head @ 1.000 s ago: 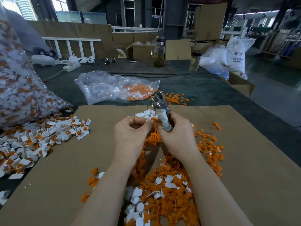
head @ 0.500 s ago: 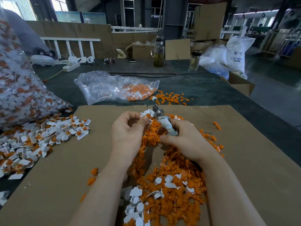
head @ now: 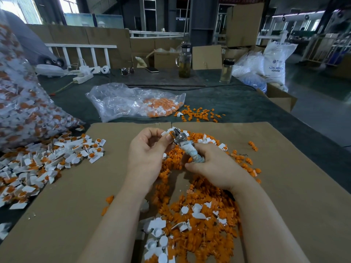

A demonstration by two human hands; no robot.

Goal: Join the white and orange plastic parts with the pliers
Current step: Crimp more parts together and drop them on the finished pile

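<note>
My right hand [head: 216,166] grips the pliers [head: 187,147] by their cloth-wrapped handles, metal jaws pointing up and left. My left hand [head: 148,152] pinches a small white and orange part [head: 169,132] right at the jaws. Below both hands a heap of loose orange parts [head: 199,211] mixed with white parts [head: 157,236] covers the cardboard sheet [head: 284,186]. To the left lies a pile of joined white-and-orange pieces [head: 43,160].
A big clear bag of joined pieces [head: 20,103] stands at the far left. A flatter plastic bag [head: 133,101] with orange parts lies beyond the cardboard, with scattered orange parts [head: 199,112] beside it. Two bottles [head: 185,61] and boxes stand at the table's back.
The pliers have tipped from upright down toward the left, and my right hand has dropped lower. My left hand has brought the small part up to the jaws.
</note>
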